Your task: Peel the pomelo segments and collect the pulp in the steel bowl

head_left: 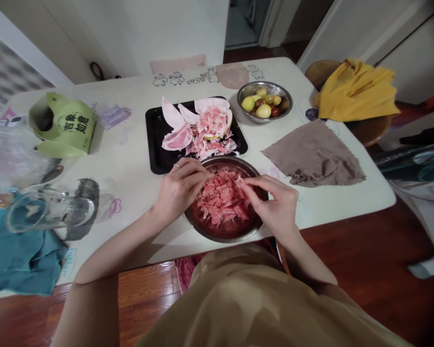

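A metal bowl (198, 225) at the table's near edge holds a heap of pink pomelo flesh (222, 200). My left hand (179, 189) rests on the bowl's left rim, fingers curled, a ring on one finger. My right hand (275, 202) reaches in from the right, its fingertips pinched on a small pink piece of pomelo flesh (241, 182) above the heap. Just behind the bowl, a black tray (155, 140) carries pink and white pomelo peel and membranes (198, 127).
A smaller metal bowl of green and red fruit (264, 100) stands behind right. A brown cloth (313, 154) lies to the right. A yellow cloth (354, 89) covers a chair. At left are a green tissue box (63, 125), a glass (48, 212) on its side and a teal cloth (21, 255).
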`<state>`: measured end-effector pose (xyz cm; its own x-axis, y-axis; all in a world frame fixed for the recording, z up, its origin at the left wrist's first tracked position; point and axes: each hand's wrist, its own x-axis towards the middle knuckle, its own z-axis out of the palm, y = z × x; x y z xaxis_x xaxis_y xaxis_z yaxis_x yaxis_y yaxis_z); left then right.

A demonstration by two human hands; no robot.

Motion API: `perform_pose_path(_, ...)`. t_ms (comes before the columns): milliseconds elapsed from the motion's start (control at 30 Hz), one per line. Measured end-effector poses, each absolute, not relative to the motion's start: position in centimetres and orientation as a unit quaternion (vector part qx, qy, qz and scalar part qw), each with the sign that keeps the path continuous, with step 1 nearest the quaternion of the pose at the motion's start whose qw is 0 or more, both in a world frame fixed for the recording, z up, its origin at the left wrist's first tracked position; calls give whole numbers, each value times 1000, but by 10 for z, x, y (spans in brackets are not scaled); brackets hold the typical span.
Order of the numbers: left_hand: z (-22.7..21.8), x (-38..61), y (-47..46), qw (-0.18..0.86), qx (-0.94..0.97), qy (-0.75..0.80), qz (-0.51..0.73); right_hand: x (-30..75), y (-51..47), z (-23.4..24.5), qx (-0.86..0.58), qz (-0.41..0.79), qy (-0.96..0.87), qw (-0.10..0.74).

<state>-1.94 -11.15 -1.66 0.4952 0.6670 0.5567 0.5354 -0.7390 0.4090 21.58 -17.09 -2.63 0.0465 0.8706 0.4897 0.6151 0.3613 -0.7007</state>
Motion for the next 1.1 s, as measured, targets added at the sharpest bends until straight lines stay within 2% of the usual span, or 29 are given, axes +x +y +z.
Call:
perform_pose_path(267,-25,-23,-109,108,876,345,319,218,-168,-24,-586,136,-634,486)
perform_pose_path(500,-28,-14,-120,198,873,323,308,213,-170,-24,-592,164,-611,499)
perform_pose_path(767,-24,-4,-134,244,848,322,343,196,-178,-31,-526,143,-643,538)
perform_pose_path(1100,-21,0,-145,346,787,353,370,191,-180,-24,-423,86,-726,536)
